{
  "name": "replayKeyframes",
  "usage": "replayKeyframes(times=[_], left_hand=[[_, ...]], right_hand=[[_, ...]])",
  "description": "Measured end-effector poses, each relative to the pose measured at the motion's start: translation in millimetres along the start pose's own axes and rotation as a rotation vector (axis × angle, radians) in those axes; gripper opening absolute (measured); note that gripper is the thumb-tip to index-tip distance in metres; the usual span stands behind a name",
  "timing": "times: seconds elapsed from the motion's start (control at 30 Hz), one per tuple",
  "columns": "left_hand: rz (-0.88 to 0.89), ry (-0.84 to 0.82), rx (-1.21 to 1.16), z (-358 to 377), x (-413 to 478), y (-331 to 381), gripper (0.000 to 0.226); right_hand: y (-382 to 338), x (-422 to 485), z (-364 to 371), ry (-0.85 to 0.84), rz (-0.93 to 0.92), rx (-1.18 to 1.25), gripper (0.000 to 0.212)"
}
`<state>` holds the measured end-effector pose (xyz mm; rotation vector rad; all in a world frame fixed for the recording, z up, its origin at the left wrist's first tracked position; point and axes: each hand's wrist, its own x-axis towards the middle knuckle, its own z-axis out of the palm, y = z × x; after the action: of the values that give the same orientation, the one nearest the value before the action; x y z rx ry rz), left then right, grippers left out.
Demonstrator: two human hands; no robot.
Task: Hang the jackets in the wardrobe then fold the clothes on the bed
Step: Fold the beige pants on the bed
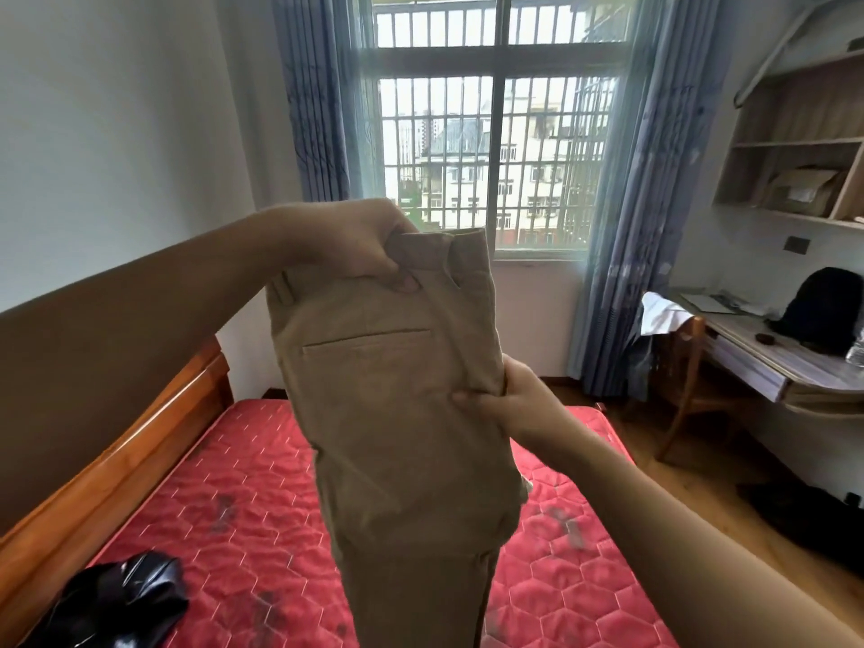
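1. I hold a pair of tan trousers [397,413] up in front of me, above the bed. The waistband is at the top, the back welt pocket faces me, and the legs hang down past the bottom of the view.
2. My left hand [355,240] grips the waistband at its upper left corner. The fingers are curled over the top edge and the thumb presses on the near face.
3. My right hand [509,399] pinches the right edge of the trousers lower down, below the pocket. The thumb lies on the cloth facing me and the fingers are tucked behind it.
4. Under the trousers is the red quilted mattress [243,484], with dark smudges on it.
5. A crumpled black garment [117,596] lies on the mattress at the near left corner, well apart from the trousers.
6. A wooden bed frame [107,456] runs along the left side.
7. Beyond the bed is a barred window [495,133] between blue curtains [318,109].
8. To the right stand a desk [766,353] with a black bag [823,306] on it, and a wooden chair [678,367] beside it.
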<state>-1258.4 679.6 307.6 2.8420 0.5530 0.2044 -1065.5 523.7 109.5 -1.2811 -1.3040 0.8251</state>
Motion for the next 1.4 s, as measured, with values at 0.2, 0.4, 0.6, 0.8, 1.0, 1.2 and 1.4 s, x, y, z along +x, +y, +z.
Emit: replayKeyframes(times=[0.2,0.4,0.6,0.8,1.0,1.2,1.4], left_hand=[[-0.030,0.022,-0.005,0,12,26,0.016],[-0.085,0.038,-0.041,21,28,56,0.017],[-0.322,-0.122,-0.133,40,4,41,0.031],[-0.247,0.323,-0.365,87,-19,45,0.023],[-0.222,0.825,-0.843,164,-8,88,0.028],[-0.117,0.951,-0.936,179,-15,118,0.027],[-0.035,0.894,-1.077,165,-23,110,0.024]], right_hand=[[-29,4,-32,-0.089,0.004,-0.005,0.017],[-78,20,-60,0.105,-0.216,-0.025,0.011],[-63,9,-94,0.144,-0.123,0.155,0.013],[-65,0,-134,0.103,-0.115,0.083,0.029],[-68,-25,-146,0.091,-0.208,0.111,0.014],[-51,-51,-152,0.086,-0.217,0.186,0.011],[-43,-53,-154,-0.006,-0.257,0.259,0.031]])
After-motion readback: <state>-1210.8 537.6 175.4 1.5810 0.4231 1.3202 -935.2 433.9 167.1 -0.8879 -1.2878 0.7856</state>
